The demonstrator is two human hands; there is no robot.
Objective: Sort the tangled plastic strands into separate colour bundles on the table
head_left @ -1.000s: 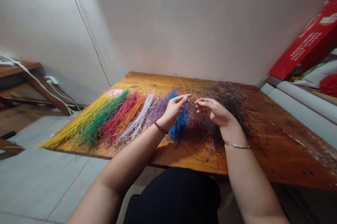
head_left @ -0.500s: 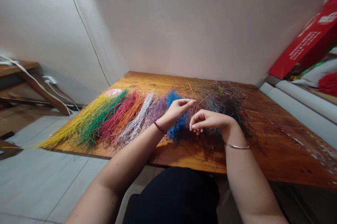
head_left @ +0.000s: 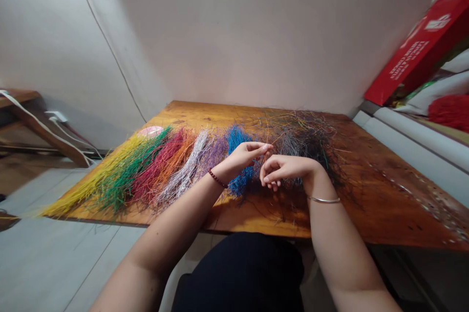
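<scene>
My left hand [head_left: 247, 154], with a dark red bead bracelet at the wrist, has its thumb and forefinger pressed together. Anything between them is too fine to make out. Just to the right and slightly lower, my right hand [head_left: 284, 169] bends down from the wrist with curled fingers; their tips are partly hidden. A bundle of blue wire-like strands [head_left: 237, 182] lies under and beside my left hand. Grey strands [head_left: 287, 143] lie behind my right hand, with a tangle of dark mixed strands [head_left: 318, 131] farther right.
Yellow [head_left: 95, 175], green [head_left: 128, 172], red [head_left: 157, 165], orange [head_left: 176, 160], white [head_left: 188, 170] and purple strands [head_left: 216, 153] lie in bundles across the wooden table [head_left: 366, 204]. A pink round item [head_left: 150, 130] sits behind them. At right are a red box [head_left: 417, 48] and white rolls [head_left: 410, 131].
The whole view has shifted a little, so the table and bundles appear farther left. Both hands keep nearly the same pose, with the left fingertips slightly lower and closer to the right hand.
</scene>
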